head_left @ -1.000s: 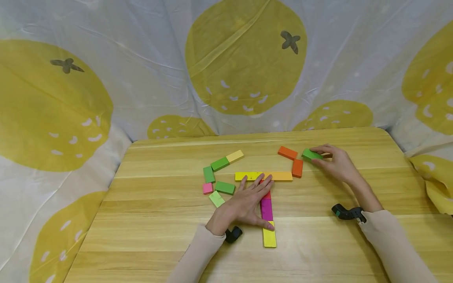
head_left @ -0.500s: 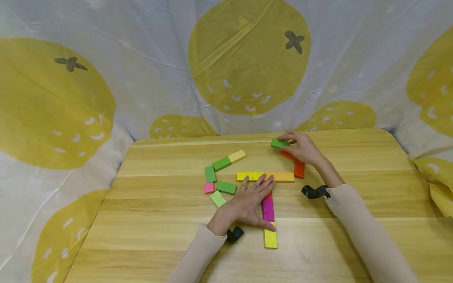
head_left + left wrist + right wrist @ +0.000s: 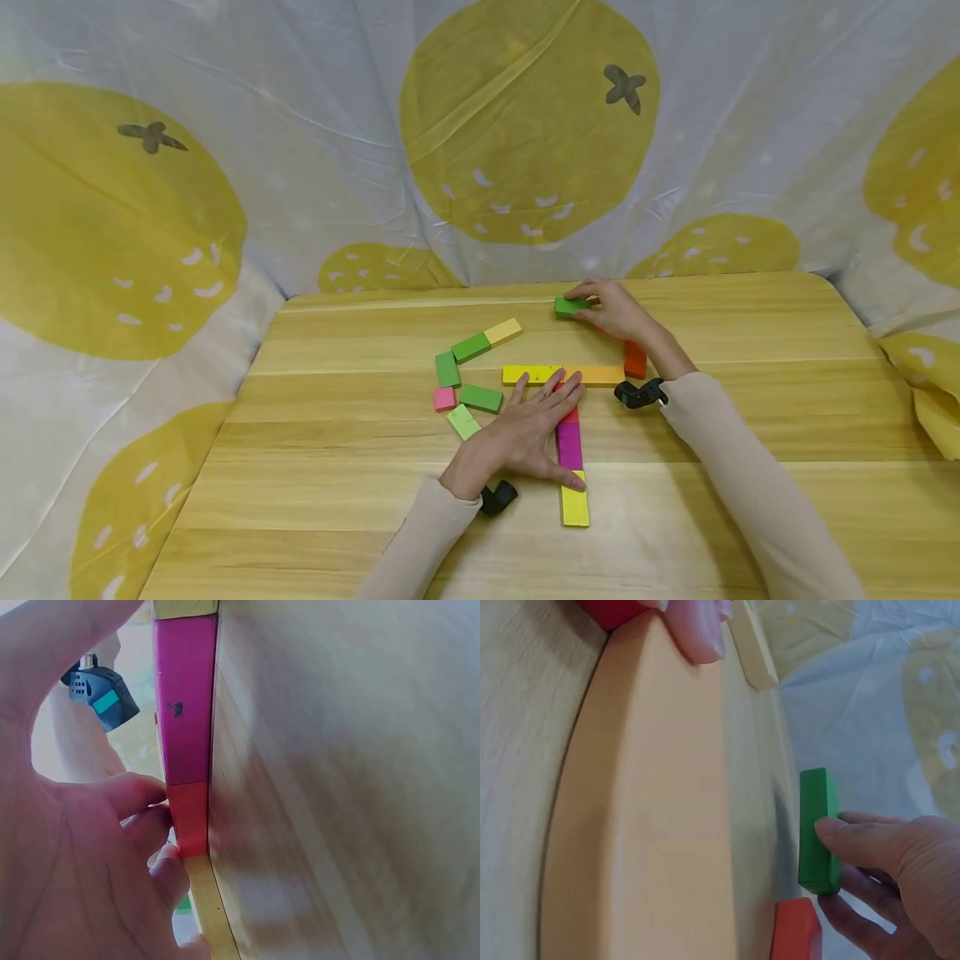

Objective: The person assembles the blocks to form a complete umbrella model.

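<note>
My right hand [image 3: 621,315] pinches a green block [image 3: 568,307] between thumb and fingers near the table's far edge. In the right wrist view, that green block [image 3: 814,825] appears just above an orange-red block [image 3: 793,930]. My left hand [image 3: 525,435] lies spread over a T of blocks. Its fingertips touch the bar, made of a yellow block [image 3: 525,375] and a light orange block [image 3: 600,377]. The thumb rests by the lower yellow block [image 3: 575,507]. Between them in the stem are a red block [image 3: 572,415] and a magenta block [image 3: 569,446].
Left of the T, a curve of blocks includes a cream block [image 3: 503,332], a dark green block [image 3: 471,347], a pink block [image 3: 444,399] and a light green block [image 3: 463,422]. Another orange-red block [image 3: 636,361] touches the bar's right end. A patterned cloth [image 3: 337,167] hangs behind the table.
My right hand has carried the green block leftward, from right of the orange-red blocks to beyond their left end. The left hand has stayed in place over the T.
</note>
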A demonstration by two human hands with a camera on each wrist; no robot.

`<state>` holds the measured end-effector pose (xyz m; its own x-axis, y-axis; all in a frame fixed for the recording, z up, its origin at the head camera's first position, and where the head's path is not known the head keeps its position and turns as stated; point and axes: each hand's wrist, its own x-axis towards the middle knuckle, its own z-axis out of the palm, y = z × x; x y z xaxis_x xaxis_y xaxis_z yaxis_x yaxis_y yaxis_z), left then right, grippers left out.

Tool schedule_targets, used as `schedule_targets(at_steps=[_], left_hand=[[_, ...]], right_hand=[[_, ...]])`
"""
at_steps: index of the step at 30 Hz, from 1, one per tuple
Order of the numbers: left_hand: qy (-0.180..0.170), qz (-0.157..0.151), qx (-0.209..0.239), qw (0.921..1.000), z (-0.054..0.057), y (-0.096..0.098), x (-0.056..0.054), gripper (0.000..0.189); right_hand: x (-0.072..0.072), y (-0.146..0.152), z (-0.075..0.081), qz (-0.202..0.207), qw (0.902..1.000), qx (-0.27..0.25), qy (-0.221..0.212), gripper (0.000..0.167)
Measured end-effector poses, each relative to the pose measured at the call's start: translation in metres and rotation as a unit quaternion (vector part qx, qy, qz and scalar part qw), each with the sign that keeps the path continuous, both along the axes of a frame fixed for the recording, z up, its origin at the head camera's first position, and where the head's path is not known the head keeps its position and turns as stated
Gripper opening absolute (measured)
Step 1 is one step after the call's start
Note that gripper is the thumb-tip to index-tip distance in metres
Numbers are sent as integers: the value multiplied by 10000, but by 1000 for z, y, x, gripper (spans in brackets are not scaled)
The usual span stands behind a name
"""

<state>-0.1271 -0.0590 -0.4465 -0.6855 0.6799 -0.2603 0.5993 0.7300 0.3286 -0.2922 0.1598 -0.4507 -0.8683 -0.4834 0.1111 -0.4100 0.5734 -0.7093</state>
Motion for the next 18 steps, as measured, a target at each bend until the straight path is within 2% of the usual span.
schedule_targets(at_steps=[9,13,18], left_hand=[[39,-9,-26,10000,1,0,0,128],[24,-9,-20,10000,1,1,0,128],[0,-10,0,10000,1,0,0,128]], right_hand=[[2,0,-5,-66,9994,341,-5,33],[4,6,-6,-92,9994,295,-173,35],[7,15,-6,-76,9995,270,-167,39]])
